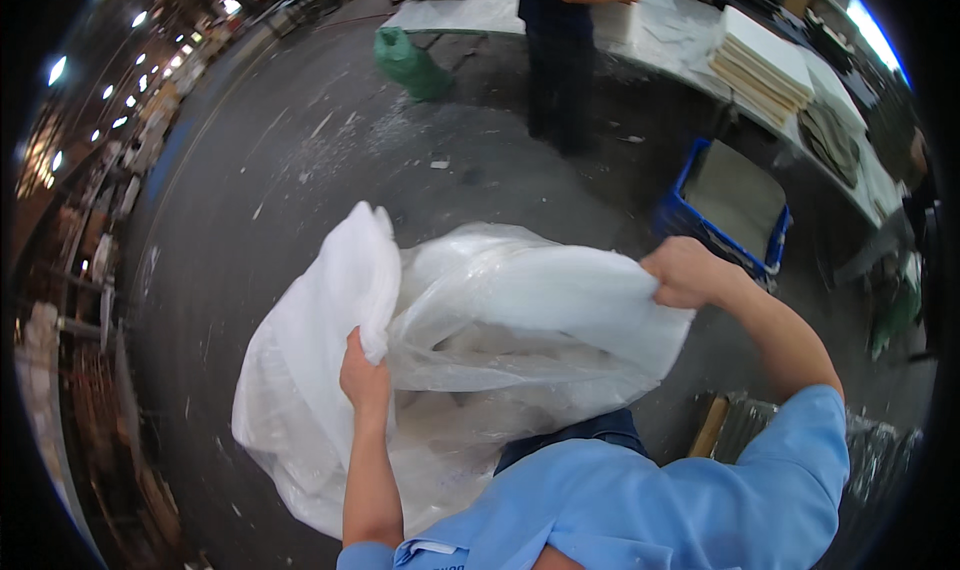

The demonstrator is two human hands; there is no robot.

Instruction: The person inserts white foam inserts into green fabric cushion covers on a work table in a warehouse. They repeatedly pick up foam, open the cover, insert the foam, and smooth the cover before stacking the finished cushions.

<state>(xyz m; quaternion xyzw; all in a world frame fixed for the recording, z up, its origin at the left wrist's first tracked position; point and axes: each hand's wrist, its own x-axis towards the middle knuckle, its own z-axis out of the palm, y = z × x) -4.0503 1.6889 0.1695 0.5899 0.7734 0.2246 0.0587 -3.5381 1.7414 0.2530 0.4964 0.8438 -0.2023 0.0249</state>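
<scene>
A large bundle of white, soft foam sheeting and clear plastic spreads before my body, above the floor. My left hand [363, 375] is closed on the lower edge of a folded white foam sheet [320, 320], which stands up in a peak on the left. Stretched out to the right, my right hand [685, 273] grips the rim of the clear plastic bag [480, 380] and white material along it. Between my hands the bag gapes, with crumpled film inside. My right fingertips are partly hidden, so how many layers they pinch I cannot tell.
A blue crate [725, 210] with a grey-green pad stands at right. Behind it, a long table [655, 45] bears a stack of white sheets [765, 65]. A person in dark clothes [560, 60] works there. A green sack [410, 65] sits on the floor. Film-wrapped goods [880, 450] lie beside me.
</scene>
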